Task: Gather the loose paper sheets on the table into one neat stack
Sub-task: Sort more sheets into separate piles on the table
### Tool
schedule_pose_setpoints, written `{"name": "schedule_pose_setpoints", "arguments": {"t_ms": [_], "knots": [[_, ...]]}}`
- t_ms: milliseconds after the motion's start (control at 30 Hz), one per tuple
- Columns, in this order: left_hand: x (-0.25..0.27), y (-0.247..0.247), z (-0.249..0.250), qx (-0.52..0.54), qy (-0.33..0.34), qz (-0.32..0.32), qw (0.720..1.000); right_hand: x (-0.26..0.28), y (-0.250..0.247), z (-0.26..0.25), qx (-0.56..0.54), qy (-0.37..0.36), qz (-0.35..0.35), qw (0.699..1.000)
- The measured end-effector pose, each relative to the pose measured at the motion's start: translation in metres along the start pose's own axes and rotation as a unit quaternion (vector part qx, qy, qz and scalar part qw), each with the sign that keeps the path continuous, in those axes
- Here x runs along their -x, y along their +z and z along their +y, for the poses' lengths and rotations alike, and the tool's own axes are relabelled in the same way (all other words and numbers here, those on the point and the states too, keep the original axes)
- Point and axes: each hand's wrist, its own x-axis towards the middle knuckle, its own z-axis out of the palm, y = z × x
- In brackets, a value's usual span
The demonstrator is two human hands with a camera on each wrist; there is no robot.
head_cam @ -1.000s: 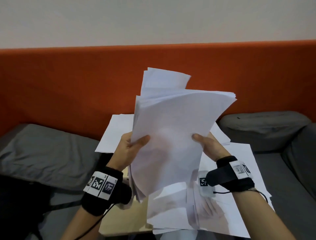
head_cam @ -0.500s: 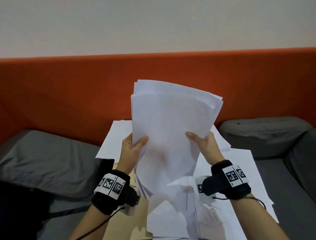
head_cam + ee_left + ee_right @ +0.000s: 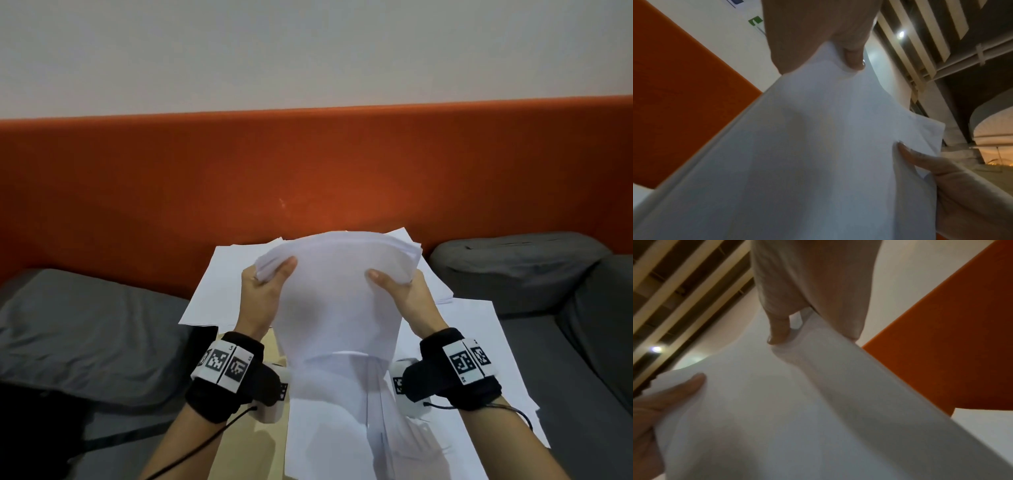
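Both hands pinch the bundle of sheets (image 3: 337,294) upright over the table (image 3: 253,442): left hand (image 3: 263,294), right hand (image 3: 402,294). Loose sheets (image 3: 479,342) lie beneath, seemingly several; gathering unfinished.

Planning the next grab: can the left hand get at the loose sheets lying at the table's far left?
Probably not yet: the left hand grips the bundle together with the right hand. Nothing covers those sheets.

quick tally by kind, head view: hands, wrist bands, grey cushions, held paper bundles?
Hands: 2, left hand and right hand
Wrist bands: 2
Grey cushions: 2
Held paper bundle: 1
Total: 7
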Motion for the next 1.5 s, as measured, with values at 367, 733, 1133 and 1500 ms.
{"name": "schedule_pose_setpoints", "arguments": {"t_ms": [367, 733, 1133, 1500], "knots": [[0.020, -0.020, -0.080, -0.127, -0.164, -0.054, 0.977, 0.007, -0.005, 0.082, 0.040, 0.116, 0.051, 0.991], [0.046, -0.061, -0.160, -0.277, -0.339, -0.110, 0.892, -0.006, -0.075, 0.130, 0.146, 0.267, 0.112, 0.946], [0.054, -0.045, -0.166, -0.369, -0.378, -0.089, 0.844, 0.007, -0.070, 0.171, 0.273, 0.330, 0.012, 0.904], [0.055, -0.041, -0.167, -0.335, -0.356, -0.107, 0.866, 0.009, -0.070, 0.169, 0.264, 0.326, 0.019, 0.908]]}}
